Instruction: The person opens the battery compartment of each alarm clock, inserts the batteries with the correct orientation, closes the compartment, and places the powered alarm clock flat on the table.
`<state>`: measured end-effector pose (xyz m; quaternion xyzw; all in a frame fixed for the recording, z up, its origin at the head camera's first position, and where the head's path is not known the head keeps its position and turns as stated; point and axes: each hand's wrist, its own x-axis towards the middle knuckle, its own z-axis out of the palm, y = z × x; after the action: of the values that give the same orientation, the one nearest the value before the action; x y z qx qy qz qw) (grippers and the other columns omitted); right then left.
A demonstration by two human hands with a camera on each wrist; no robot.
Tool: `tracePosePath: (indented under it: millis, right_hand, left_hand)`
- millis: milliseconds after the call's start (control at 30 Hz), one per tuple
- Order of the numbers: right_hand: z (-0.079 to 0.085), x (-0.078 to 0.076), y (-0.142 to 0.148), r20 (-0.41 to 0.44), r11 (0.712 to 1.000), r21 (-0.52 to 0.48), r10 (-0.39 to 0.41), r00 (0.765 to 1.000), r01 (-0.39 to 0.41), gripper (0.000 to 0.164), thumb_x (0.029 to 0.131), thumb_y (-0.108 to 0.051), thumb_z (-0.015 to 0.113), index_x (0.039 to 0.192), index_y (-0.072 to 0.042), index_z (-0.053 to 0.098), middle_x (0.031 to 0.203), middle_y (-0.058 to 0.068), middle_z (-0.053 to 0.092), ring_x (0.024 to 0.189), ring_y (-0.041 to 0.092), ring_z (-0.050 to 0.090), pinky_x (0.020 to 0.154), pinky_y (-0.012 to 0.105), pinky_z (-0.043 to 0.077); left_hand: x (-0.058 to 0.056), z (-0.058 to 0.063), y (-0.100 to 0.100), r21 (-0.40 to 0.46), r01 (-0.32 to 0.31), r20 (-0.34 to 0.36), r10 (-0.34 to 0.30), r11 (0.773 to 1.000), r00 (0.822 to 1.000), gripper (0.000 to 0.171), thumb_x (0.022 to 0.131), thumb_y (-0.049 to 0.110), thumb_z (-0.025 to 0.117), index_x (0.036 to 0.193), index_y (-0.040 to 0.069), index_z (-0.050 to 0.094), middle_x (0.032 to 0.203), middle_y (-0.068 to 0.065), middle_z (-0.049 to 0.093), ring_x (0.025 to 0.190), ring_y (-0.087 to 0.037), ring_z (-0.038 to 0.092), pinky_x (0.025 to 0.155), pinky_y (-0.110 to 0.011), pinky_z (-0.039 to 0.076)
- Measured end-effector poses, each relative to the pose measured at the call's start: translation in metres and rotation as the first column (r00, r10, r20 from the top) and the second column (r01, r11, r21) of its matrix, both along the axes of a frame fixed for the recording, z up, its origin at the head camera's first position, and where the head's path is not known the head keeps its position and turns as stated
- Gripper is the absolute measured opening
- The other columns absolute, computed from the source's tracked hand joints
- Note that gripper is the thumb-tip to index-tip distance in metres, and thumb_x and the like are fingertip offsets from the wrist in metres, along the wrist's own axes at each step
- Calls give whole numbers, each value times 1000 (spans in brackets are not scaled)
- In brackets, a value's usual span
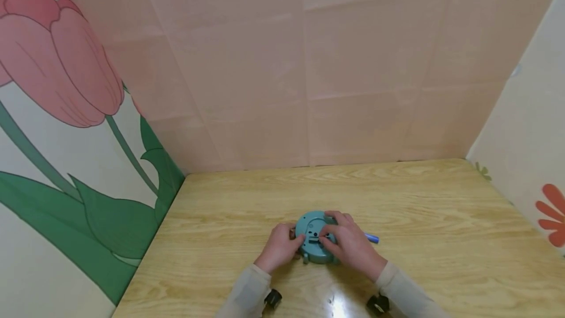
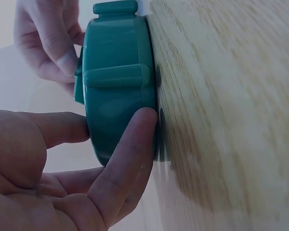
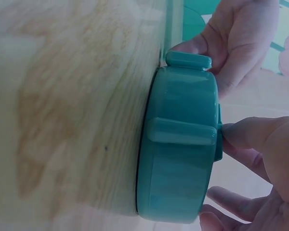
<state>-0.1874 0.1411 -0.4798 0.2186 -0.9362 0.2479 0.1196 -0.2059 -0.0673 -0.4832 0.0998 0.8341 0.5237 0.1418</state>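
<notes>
A round teal alarm clock (image 1: 315,255) lies face down on the table, its back with small dark holes and a dark slot turned up. Short rounded lugs stick out of its side (image 2: 113,43). My left hand (image 1: 280,245) holds its left side, thumb on the upper edge and fingertips low against the wall near the tabletop. Over the back, the thumb and index finger of my right hand (image 1: 348,242) come together beside the slot, at a raised teal part (image 3: 218,144). Other right fingers reach the rim. What lies between the right fingertips is hidden.
A blue pen-like stick (image 1: 372,238) lies just right of the clock, partly behind the right hand. The wood-grain table (image 1: 229,200) meets a pink-covered wall (image 1: 247,87) at the back. Painted walls stand left and right. Black straps (image 1: 272,299) sit at the wrists.
</notes>
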Motion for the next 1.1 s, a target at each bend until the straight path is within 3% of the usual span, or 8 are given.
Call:
tracePosePath:
  millis: [133, 300, 433, 800, 1100]
  right_hand:
    - [3, 0, 4, 2, 1000, -23, 16, 1000, -16, 5, 89, -22, 77, 86, -25, 75, 136, 18, 58, 121, 37, 54, 96, 53, 53]
    - [6, -2, 13, -55, 999, -38, 24, 998, -26, 5, 90, -19, 76, 86, -22, 75, 133, 20, 59, 117, 39, 55, 90, 52, 55]
    - [8, -5, 23, -94, 999, -42, -7, 996, 3, 6, 90, -16, 76, 87, -20, 74, 131, 20, 60, 114, 40, 56, 85, 51, 56]
    - [7, -23, 53, -154, 997, -23, -78, 985, 75, 4, 87, -11, 78, 87, -10, 74, 121, 24, 63, 105, 43, 60, 85, 55, 55]
    - [1, -34, 74, -124, 990, 19, -139, 983, 143, 4, 89, -9, 74, 85, -8, 74, 118, 27, 63, 102, 47, 60, 86, 59, 54]
  left_hand:
    - [0, -1, 0, 9, 3, -16, -3, 1000, 1000, 31, 99, 10, 63, 126, -4, 62, 81, -5, 65, 62, -20, 67, 56, -33, 61]
    - [0, -4, -1, 31, 9, -21, -9, 999, 1000, 31, 99, 9, 62, 127, -5, 61, 80, -5, 64, 61, -22, 67, 55, -34, 61]
    - [0, -5, 0, 29, 11, -9, -11, 1000, 1000, 33, 100, 9, 61, 129, -5, 60, 84, -5, 65, 62, -18, 66, 56, -34, 61]
    - [1, -4, 0, 26, 6, 1, -6, 1000, 1000, 32, 100, 11, 61, 129, -3, 61, 87, -6, 66, 65, -16, 65, 58, -33, 61]
    - [0, -4, 0, 18, 8, -1, -8, 1000, 1000, 31, 100, 11, 61, 128, -3, 61, 78, -4, 64, 62, -23, 67, 56, -34, 61]
